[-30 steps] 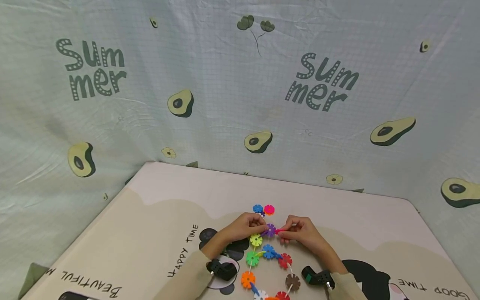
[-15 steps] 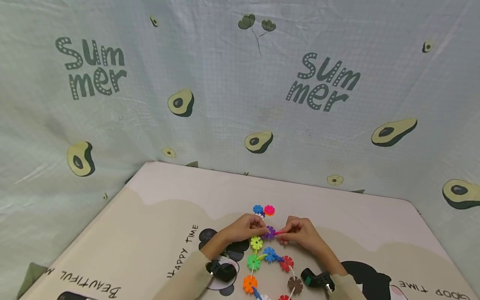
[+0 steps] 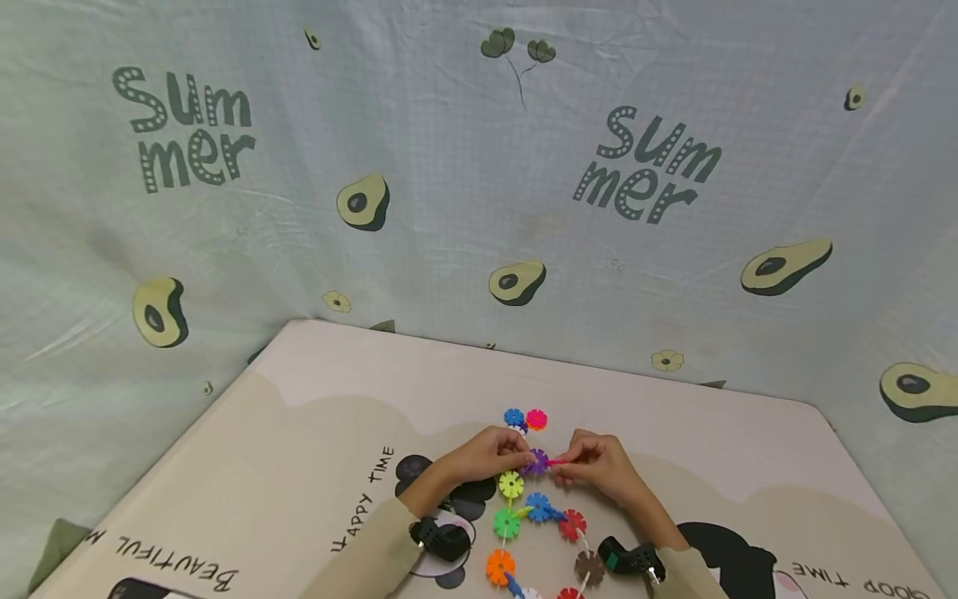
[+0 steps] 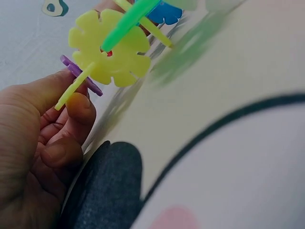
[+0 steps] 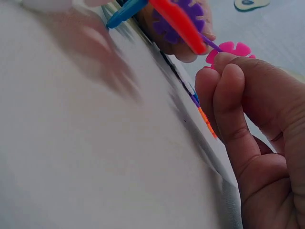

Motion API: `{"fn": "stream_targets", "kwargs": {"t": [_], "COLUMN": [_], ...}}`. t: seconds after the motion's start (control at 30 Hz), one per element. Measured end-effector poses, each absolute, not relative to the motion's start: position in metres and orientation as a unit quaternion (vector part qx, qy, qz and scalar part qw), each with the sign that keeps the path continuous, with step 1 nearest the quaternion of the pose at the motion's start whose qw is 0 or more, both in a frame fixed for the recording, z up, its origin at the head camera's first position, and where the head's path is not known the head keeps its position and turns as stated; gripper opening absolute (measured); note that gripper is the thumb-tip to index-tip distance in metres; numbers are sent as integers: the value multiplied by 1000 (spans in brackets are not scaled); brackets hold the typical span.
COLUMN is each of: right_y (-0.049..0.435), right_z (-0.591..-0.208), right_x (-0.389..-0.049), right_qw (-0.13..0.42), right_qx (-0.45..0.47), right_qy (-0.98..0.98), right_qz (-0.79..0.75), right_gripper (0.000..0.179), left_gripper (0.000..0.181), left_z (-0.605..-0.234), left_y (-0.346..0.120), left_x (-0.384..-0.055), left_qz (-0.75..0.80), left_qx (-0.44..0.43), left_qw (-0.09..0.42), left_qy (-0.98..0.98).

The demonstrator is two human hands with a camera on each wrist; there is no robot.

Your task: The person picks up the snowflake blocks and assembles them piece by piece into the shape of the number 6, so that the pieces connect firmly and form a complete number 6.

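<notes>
In the head view my left hand [image 3: 488, 456] pinches a purple notched plastic disc [image 3: 537, 462] between thumb and fingers. The purple disc joins a yellow disc [image 4: 121, 67] at the end of a chain, seen large in the left wrist view. My right hand [image 3: 602, 467] pinches a pink disc [image 5: 238, 49] edge-on against the purple one's right side. Fingertips cover part of both discs, so how deep their slots engage cannot be seen. Below the hands, green [image 3: 506, 524], blue [image 3: 538, 507], red [image 3: 572, 526], brown [image 3: 589, 568] and orange [image 3: 500, 568] discs form a linked ring.
Loose discs, among them a blue one [image 3: 514, 418] and a pink one [image 3: 536, 419], lie just beyond my hands. The table [image 3: 337, 466] has a printed beige cover. Behind it hangs a pale avocado-patterned curtain [image 3: 441, 208].
The linked ring has shifted slightly toward the table's front edge. Both hands keep nearly the same place and still pinch the purple and pink discs.
</notes>
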State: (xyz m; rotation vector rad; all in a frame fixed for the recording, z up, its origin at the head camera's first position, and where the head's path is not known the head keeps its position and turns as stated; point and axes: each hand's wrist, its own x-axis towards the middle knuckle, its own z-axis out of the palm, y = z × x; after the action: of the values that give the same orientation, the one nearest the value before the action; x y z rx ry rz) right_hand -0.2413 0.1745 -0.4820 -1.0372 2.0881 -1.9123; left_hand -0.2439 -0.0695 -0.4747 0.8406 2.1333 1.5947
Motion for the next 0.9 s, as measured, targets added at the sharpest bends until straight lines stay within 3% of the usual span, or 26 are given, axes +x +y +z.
{"fn": "stream_targets", "kwargs": {"t": [0.1,0.33,0.9], "right_y": [174,173,173], "right_z": [-483,-483,-483], "right_x": [-240,-240,-241], "right_qw": [66,48,58], "right_qx": [-348,-353,-333], "right_qy": [687,696,704], "right_qz": [-635,-623,-624], "right_gripper": [26,5,5], "left_gripper": [16,15,17], "left_z": [-475,-476,-472], "left_y": [-69,-70,-70], "left_x": [-243,-243,-248], "left_qz": [561,562,571], "left_qx": [300,307,293], "left_qw": [175,171,191], "left_qy": [751,749,742]}}
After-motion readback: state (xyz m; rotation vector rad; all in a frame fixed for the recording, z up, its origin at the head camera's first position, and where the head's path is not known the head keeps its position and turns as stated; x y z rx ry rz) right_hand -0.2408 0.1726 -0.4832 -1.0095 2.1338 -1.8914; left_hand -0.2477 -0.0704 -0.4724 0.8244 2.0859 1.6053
